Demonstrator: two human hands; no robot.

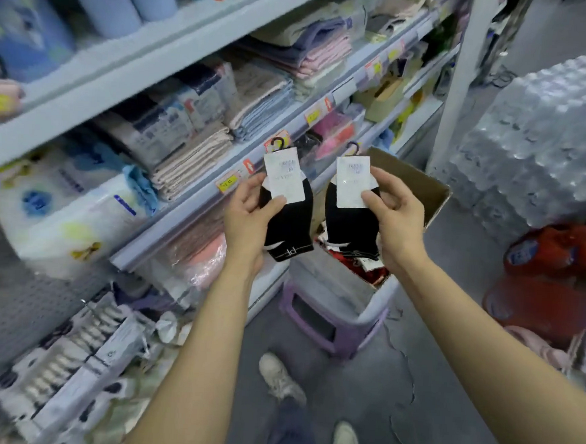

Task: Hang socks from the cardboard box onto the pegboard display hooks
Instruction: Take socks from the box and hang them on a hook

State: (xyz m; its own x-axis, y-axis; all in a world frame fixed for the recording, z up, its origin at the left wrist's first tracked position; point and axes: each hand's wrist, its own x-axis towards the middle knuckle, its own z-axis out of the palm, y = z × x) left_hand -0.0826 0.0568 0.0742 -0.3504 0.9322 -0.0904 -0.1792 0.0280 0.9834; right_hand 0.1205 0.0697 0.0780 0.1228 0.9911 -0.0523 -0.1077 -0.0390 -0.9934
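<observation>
My left hand (247, 215) holds up a black sock pair (289, 225) with a white paper label and a small dark hanger hook at its top. A second black sock pair (351, 225) of the same kind is gripped by my right hand (396, 221). Both pairs are held side by side at chest height. Behind and below them sits the open cardboard box (420, 188) on a purple stool (333, 327), with more socks inside. The grey pegboard (15, 311) is at the lower left, with several packaged sock pairs (81, 342) hanging on its hooks.
White shelves (197, 89) with folded towels and packaged goods fill the left and centre. Shrink-wrapped water bottle packs (536, 140) stack at the right, red-labelled bottles (557, 251) below them. My two shoes stand on the grey floor (446, 385).
</observation>
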